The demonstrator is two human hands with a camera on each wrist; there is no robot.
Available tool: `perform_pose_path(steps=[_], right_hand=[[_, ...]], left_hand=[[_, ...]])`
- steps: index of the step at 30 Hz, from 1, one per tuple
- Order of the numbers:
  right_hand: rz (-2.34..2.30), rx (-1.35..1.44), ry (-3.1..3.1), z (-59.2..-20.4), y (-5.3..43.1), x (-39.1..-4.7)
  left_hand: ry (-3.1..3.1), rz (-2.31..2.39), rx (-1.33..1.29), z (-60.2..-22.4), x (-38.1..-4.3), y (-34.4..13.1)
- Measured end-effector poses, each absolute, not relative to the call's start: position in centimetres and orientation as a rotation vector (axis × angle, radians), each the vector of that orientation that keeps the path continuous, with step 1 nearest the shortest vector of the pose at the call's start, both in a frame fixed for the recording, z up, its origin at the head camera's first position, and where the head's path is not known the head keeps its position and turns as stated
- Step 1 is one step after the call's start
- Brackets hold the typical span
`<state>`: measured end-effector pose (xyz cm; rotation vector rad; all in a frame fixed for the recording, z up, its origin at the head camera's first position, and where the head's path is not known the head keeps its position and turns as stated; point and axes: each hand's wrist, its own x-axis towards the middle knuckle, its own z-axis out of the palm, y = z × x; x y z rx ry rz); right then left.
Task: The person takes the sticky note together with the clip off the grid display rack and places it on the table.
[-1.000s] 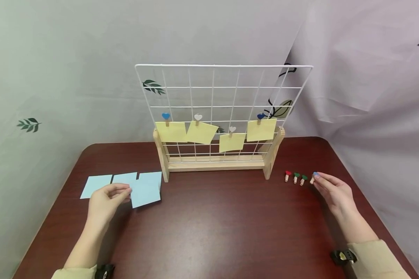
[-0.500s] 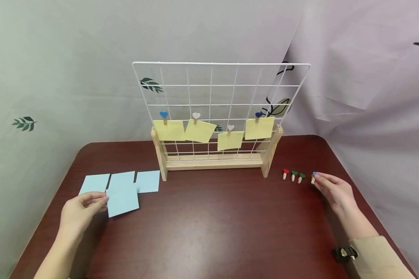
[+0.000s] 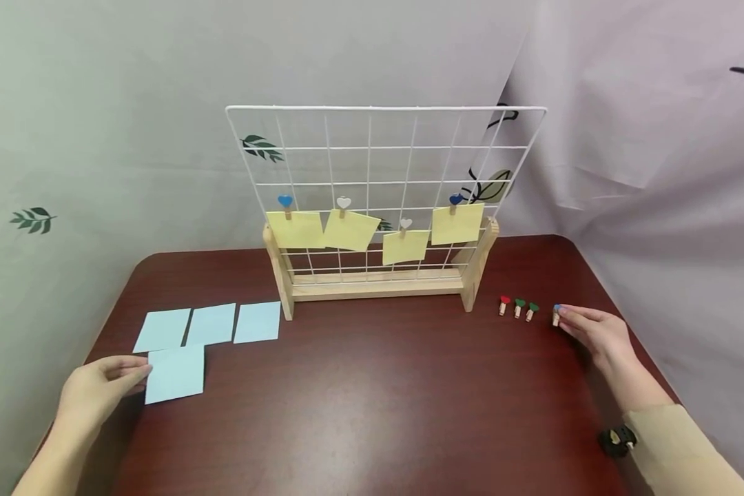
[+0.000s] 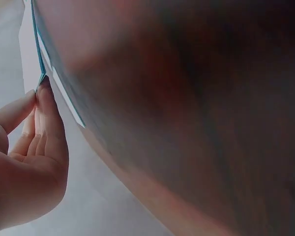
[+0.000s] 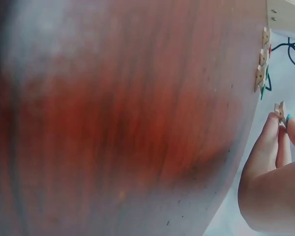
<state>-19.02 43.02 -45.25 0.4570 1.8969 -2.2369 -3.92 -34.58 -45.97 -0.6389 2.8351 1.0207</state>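
Note:
My left hand (image 3: 93, 394) pinches a light blue paper note (image 3: 176, 375) by its left edge, in front of three more blue notes (image 3: 209, 324) lying in a row. In the left wrist view, thumb and fingertips meet on the edge of that note (image 4: 29, 59). Far to the right, my right hand (image 3: 601, 339) pinches a small wooden clothespin (image 3: 556, 319) with a blue heart. Its fingertips hold the clothespin (image 5: 280, 110) in the right wrist view as well. Just left of that hand lie a red-heart clothespin (image 3: 503, 305) and two green-heart clothespins (image 3: 519, 307).
A white wire grid (image 3: 372, 147) stands upright in a wooden base (image 3: 378, 292) at the table's back. Several yellow notes (image 3: 406, 247) hang on it from heart clothespins. Behind the dark wooden table (image 3: 347, 399) hangs pale cloth with leaf prints.
My left hand has moved left and nearer with the blue note, which now sits apart from the right-hand note of the row. My right hand stays almost in place, holding the blue-heart clothespin.

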Motion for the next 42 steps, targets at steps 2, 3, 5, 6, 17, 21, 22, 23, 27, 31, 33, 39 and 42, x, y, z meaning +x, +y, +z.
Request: perform_pose_path(steps=[2, 3, 5, 6, 17, 21, 22, 23, 27, 31, 33, 39, 42], right_hand=[[-2.224, 0.462, 1.897, -45.2, 43.1, -19.2], [-2.218, 0.460, 1.899, -45.2, 43.2, -19.3], [-2.212, 0.453, 1.906, -45.2, 43.3, -19.4], [-2.213, 0.450, 1.905, -45.3, 43.3, -19.4], [-2.164, 0.451, 1.973, -46.0, 42.9, -19.8], [-2.141, 0.457, 1.968, -46.1, 42.5, -19.9], [-2.138, 0.457, 1.969, -46.1, 42.4, -19.9], [-2.130, 0.458, 1.974, -46.2, 42.4, -19.9], [-2.108, 0.483, 2.011, -46.3, 42.3, -20.0], [-2.068, 0.499, 2.061, -46.5, 42.4, -20.0], [-2.053, 0.499, 2.077, -46.5, 42.5, -20.0], [-1.965, 0.480, 2.180, -46.5, 42.5, -20.1], [-1.885, 0.445, 2.266, -46.5, 42.5, -20.3]], left_hand=[[2.841, 0.967, -0.633, -46.1, -3.8, -35.3], [2.839, 0.953, -0.628, -46.2, -3.8, -35.6], [2.859, 0.910, -0.617, -46.3, -3.6, -36.2], [2.865, 0.896, -0.616, -46.3, -3.5, -36.5], [2.819, 0.832, -0.765, -46.4, -3.7, -38.6], [2.736, 0.876, -0.848, -46.3, -3.9, -38.6], [2.731, 0.869, -0.854, -46.3, -3.9, -38.7], [2.727, 0.862, -0.852, -46.2, -3.8, -38.8], [2.752, 0.827, -0.807, -46.2, -3.8, -39.2], [2.779, 0.818, -0.750, -46.2, -4.0, -39.7], [2.775, 0.824, -0.749, -46.2, -4.1, -39.8], [2.788, 0.788, -0.770, -46.3, -4.1, -39.6], [2.814, 0.756, -0.795, -46.4, -3.8, -39.4]])
